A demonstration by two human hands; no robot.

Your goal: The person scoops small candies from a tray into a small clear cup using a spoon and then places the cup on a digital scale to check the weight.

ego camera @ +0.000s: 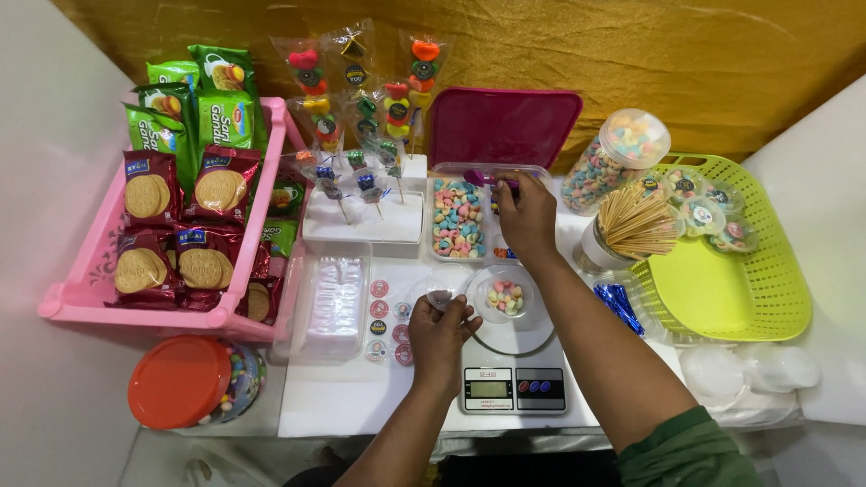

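White tabletop (343, 397) carries a scale (514, 383); on it, a candy cup (505, 296). Left hand (444, 335) pinches a clear lid (440, 298); right hand (526, 216) grips a purple scoop (478, 178) behind, over a candy tray (457, 216) it partly hides.

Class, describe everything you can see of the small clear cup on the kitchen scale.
The small round clear plastic cup stands upright and lidless on the round platform of the white digital kitchen scale. It holds a few pastel candies. The left hand holds a clear lid just beside it; the right hand reaches past it.
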